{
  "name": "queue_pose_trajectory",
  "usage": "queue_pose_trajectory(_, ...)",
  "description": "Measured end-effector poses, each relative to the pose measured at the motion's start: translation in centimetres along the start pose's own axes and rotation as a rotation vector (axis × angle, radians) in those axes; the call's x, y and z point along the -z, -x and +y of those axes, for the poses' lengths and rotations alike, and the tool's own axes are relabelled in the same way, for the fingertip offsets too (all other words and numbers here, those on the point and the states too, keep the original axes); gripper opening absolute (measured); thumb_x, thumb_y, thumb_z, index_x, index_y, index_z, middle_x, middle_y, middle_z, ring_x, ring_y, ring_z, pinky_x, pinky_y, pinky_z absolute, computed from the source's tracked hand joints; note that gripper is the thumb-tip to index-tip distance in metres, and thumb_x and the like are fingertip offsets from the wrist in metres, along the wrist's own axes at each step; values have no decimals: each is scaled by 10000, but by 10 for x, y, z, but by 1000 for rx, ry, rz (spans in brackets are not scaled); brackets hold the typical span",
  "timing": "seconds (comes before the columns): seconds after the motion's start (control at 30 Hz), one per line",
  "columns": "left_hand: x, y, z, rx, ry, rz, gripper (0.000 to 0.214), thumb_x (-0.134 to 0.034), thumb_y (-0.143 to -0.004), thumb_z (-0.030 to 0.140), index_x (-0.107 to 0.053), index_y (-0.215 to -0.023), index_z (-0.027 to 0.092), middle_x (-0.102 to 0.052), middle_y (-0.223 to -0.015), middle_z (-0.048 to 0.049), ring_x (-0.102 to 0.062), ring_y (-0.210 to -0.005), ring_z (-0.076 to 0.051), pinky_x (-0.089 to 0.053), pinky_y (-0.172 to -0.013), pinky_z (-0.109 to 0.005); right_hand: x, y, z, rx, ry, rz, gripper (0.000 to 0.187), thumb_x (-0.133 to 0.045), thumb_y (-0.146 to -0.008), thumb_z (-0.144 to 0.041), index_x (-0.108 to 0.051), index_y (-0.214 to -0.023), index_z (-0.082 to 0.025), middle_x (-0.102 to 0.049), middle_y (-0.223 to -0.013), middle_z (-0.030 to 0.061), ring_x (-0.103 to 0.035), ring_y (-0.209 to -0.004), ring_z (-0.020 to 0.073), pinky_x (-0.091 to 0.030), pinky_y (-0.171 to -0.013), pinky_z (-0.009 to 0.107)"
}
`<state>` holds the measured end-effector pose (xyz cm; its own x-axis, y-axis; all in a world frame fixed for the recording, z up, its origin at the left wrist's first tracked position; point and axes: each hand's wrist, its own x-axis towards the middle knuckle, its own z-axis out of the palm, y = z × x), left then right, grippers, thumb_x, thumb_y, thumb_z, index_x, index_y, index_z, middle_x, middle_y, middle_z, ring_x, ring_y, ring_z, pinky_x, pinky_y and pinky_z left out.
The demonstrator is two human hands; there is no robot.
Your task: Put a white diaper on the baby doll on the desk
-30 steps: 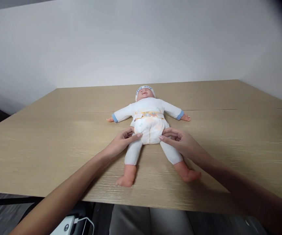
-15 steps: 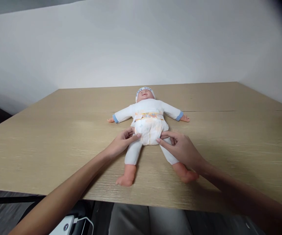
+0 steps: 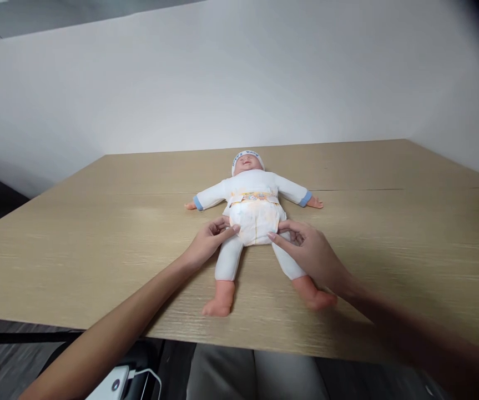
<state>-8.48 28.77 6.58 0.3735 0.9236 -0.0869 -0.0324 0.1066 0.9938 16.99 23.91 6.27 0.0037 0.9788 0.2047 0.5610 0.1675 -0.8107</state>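
Observation:
A baby doll [image 3: 251,180] in a white suit with blue cuffs and a white cap lies on its back, feet toward me. Round its hips sits a white diaper [image 3: 256,221] with an orange patterned waistband. At the diaper's left leg edge, my left hand [image 3: 211,236] pinches the rim between thumb and fingers. On the opposite leg edge my right hand [image 3: 306,244] does the same, thumb on top and fingers curled beneath. Parts of the fingers of both hands are hidden by the diaper and the doll's legs.
The wooden table [image 3: 97,239] carries the doll near its front edge. A white wall [image 3: 239,78] rises behind it. Below the front edge, at lower left, are a white device [image 3: 110,383] with a cable and my grey trousers [image 3: 256,375].
The view has shifted slightly. My right hand has moved a little outward, and the diaper's right leg edge looks spread wider. My left hand stays at its edge.

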Motion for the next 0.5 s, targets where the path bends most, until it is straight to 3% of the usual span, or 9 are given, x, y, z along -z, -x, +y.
queue_pose_trajectory(0.1,-1,0,1,-2,17,18,379,-877,-783,505,-740,-919,179,-758,-916,-39,-675,-831,-179,-507,-747,-285,-1,3,-5,109,145,92,185,-745,-914,-446,-751,-950,-265,-682,-846,29,-591,-810,242,-469,-745,372)
queue_pose_trajectory(0.27,-1,0,1,-3,6,80,380,-905,-739,503,-772,-890,181,-797,-929,-57,-702,-843,-211,-524,-746,-310,-3,1,-3,277,190,168,139,-715,-945,-398,-738,-922,-262,-706,-940,65,-628,-954,289,-496,-886,444)
queue_pose_trajectory(0.5,-1,2,0,-68,-105,167,426,-911,-720,528,-799,-925,172,-805,-1003,-88,-709,-922,-247,-541,-829,-351,-2,-1,-1,293,161,147,170,-681,-965,-393,-719,-943,-229,-581,-788,2,-582,-704,188,-477,-716,344)
